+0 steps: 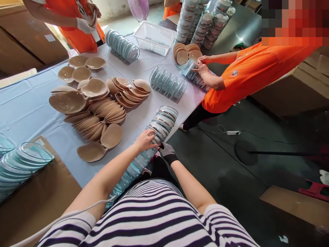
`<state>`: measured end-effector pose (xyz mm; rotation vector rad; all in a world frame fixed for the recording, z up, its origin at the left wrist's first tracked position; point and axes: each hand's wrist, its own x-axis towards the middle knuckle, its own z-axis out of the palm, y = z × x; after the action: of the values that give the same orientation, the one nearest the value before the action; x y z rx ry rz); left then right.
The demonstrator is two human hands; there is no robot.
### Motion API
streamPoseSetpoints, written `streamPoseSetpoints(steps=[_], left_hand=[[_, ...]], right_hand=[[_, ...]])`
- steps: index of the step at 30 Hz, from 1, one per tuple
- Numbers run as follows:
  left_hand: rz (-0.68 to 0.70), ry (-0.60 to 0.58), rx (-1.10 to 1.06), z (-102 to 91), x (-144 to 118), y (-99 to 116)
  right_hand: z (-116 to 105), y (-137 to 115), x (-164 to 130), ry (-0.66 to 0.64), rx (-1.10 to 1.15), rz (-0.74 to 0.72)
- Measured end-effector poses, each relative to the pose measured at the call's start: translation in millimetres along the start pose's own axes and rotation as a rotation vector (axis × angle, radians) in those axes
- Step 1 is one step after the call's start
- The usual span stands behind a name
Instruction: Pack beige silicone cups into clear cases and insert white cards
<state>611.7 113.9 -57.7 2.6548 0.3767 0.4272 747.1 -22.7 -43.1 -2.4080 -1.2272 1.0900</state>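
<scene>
left hand grips clear tray stack | right hand gloved, beneath stack, grip unclear | beige pads left of hands on worktop

Long stack of clear plastic shell trays lying at the counter edge: its lower end drops behind the striped shirt, so stack length can't be told. Right hand in a black dotted glove sits behind that stack; fingers hidden, grip can't be told. Left hand lies on top of the stack, fingertips curled over the far side, out of sight. Pale blue-tinted clear tray stack at left is cut by the frame edge. Co-worker in orange at right: head pixelated. Co-worker at top left: cut off above the torso.
</scene>
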Motion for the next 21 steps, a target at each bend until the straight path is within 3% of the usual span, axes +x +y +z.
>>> streamPoseSetpoints(steps=[4, 10, 13, 17, 21], left_hand=[[-0.013, -0.007, -0.018, 2.7, 2, 0], [-0.047, -0.058, -0.03, -1.6, 2, 4], [-0.053, -0.117, -0.03, -5.0, 2, 3], [-0.062, -0.18, -0.02, -10.0, 4, 2], [-0.043, -0.204, -0.016, -13.9, 4, 4]], right_hand=[[9, 12, -1, -0.027, 0.132, 0.074], [11, 21, 10, -0.266, 0.229, -0.054], [5, 14, 14, -0.317, 0.084, -0.103], [-9, -4, 8, -0.081, -0.219, -0.166], [-26, -14, 6, -0.314, -0.302, -0.213]])
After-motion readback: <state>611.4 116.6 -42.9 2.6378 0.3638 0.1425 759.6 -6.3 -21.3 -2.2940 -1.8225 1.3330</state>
